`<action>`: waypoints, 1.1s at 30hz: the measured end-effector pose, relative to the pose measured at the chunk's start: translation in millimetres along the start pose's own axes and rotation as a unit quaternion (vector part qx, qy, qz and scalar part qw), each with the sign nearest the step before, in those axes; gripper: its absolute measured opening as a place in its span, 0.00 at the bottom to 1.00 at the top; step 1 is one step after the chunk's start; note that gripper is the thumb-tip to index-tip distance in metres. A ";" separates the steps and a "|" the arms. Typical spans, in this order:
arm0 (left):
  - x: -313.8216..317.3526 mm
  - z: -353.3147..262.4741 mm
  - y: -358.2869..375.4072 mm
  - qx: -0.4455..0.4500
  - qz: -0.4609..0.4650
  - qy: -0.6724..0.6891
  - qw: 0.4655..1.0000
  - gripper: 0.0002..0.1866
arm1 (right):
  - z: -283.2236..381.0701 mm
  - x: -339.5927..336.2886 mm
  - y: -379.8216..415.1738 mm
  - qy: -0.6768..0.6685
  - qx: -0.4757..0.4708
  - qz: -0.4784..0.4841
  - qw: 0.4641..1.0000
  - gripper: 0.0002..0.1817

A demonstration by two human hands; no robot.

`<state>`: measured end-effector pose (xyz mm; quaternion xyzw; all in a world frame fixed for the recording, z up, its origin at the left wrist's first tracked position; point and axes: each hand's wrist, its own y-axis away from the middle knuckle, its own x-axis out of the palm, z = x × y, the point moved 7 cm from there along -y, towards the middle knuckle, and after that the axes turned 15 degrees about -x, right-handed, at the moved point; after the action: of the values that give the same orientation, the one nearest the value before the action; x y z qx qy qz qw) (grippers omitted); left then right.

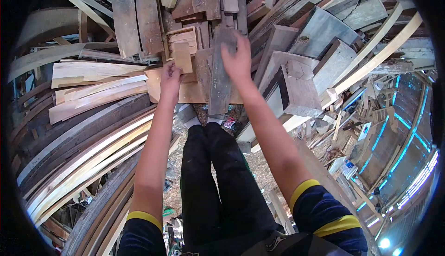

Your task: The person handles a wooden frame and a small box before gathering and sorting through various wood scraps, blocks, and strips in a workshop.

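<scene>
My left hand [171, 76] pinches the lower left edge of a small, light-coloured wooden block [182, 57], which is raised in front of a shallow wooden frame [184, 36]. Over a long, dark, weathered plank [219, 84] is my right hand [238, 60], its thumb and fingers apart and slightly blurred. Whether the right fingertips touch the plank cannot be made out. Beneath both lies a pale brown board [188, 92], partly covered by the plank.
Long curved strips of wood [97, 158] are stacked on the left. Box-shaped grey wooden pieces [301, 89] crowd the right side. Short planks [150, 19] stand at the back. Wood scraps [340, 126] litter the ground around my legs [222, 177].
</scene>
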<state>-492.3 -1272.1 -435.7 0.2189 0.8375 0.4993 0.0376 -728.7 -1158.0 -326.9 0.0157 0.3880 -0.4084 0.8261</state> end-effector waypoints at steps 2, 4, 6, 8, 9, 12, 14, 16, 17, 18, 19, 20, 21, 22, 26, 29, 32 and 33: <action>12.7 -15.1 -6.8 0.003 0.012 0.014 1.000 0.19 | 1.4 -5.6 44.7 -0.003 0.007 0.005 1.000 0.27; 21.8 -36.6 -19.5 0.014 -0.001 -0.014 1.000 0.20 | -8.2 -8.4 85.5 0.023 0.061 0.036 0.997 0.27; 32.3 -59.4 -34.6 0.027 -0.012 -0.044 0.999 0.20 | -11.9 -11.9 114.3 0.020 0.075 0.040 0.996 0.28; 39.6 -87.7 -48.8 0.086 0.029 0.030 0.995 0.24 | -17.4 -9.4 129.1 0.014 0.089 0.044 0.995 0.29; 41.1 -99.0 -54.4 0.084 0.030 0.027 0.996 0.24 | -21.6 -7.4 135.4 0.024 0.107 0.050 0.993 0.32; 22.6 -96.2 -71.0 -0.001 -0.076 -0.099 0.992 0.29 | -28.7 2.3 142.2 0.024 0.175 0.085 0.981 0.41; 12.2 -79.0 -83.6 0.078 -0.084 -0.184 0.976 0.32 | -29.6 12.9 142.7 0.011 0.225 0.111 0.968 0.48; 11.3 -47.9 -56.8 0.035 -0.073 -0.206 0.975 0.31 | -26.3 22.5 143.2 0.093 0.233 0.167 0.953 0.58; 7.8 -25.1 -47.3 0.006 -0.052 -0.186 0.981 0.31 | -28.6 28.1 144.7 0.091 0.236 0.166 0.953 0.58; 3.1 -3.1 -33.4 -0.037 -0.031 -0.129 0.990 0.30 | -33.9 33.6 148.1 0.093 0.243 0.165 0.951 0.58; -2.4 18.8 -19.5 -0.081 -0.009 -0.071 0.994 0.30 | -37.4 35.8 150.7 0.096 0.250 0.164 0.949 0.58; -16.7 38.2 -9.3 -0.084 -0.028 -0.077 0.993 0.29 | -37.2 35.1 151.7 0.098 0.251 0.164 0.949 0.58; -31.4 57.4 -1.0 -0.087 -0.047 -0.081 0.992 0.29 | -35.4 33.4 151.0 0.114 0.242 0.166 0.949 0.56; -43.5 75.0 7.5 -0.103 -0.060 -0.063 0.991 0.28 | -31.9 32.2 149.4 0.130 0.232 0.169 0.949 0.54; -87.8 110.4 46.5 -0.133 -0.116 0.028 0.984 0.27 | -2.3 11.0 137.0 0.092 0.220 0.135 0.962 0.52; -119.9 115.8 63.2 -0.126 -0.138 0.065 0.980 0.25 | 21.5 19.4 130.7 0.037 0.178 0.127 0.975 0.51; -149.8 111.8 72.6 -0.131 -0.174 0.097 0.971 0.22 | 55.5 51.8 115.6 0.000 0.098 0.104 0.990 0.51; -161.9 112.3 71.3 -0.127 -0.171 0.098 0.972 0.20 | 64.8 69.2 104.2 -0.007 0.086 0.107 0.990 0.51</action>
<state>-291.3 -1216.6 -456.1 0.0160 0.7917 0.6070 0.0671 -591.1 -1156.6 -357.2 0.1256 0.3420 -0.3496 0.8631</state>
